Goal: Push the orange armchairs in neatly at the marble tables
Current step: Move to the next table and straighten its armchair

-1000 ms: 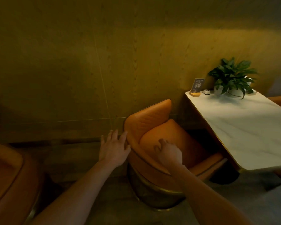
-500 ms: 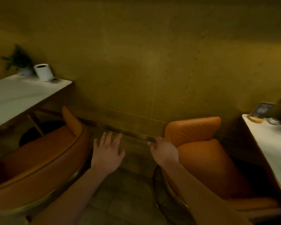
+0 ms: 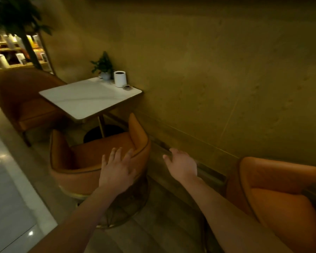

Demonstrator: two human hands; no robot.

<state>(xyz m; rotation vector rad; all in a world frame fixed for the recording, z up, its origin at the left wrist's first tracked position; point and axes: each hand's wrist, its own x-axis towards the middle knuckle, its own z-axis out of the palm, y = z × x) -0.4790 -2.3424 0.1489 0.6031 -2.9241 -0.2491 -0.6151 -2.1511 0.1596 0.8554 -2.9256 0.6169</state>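
Observation:
An orange armchair [image 3: 84, 161] on a round gold wire base stands in front of me, its open side facing a white marble table [image 3: 86, 97]. Its seat sits short of the table edge. My left hand [image 3: 117, 170] is spread flat with straight fingers over the top of this chair's backrest. My right hand [image 3: 182, 165] hovers in the gap to the right of the chair, fingers loosely curled and holding nothing. A second orange armchair [image 3: 281, 198] is at the lower right, behind my right forearm. A third, darker armchair [image 3: 24, 103] stands on the table's far side.
A potted plant [image 3: 103, 66], a white cup [image 3: 120, 78] and a small dish [image 3: 127, 87] sit at the table's wall end. The yellow wall [image 3: 208, 70] runs along the right. Glossy pale floor [image 3: 5, 189] lies to the left, shelves [image 3: 13, 52] at far left.
My view has swung left from the right-hand armchair to the one at the other table. My right hand has left the first chair's backrest; my left hand now reaches this chair's backrest.

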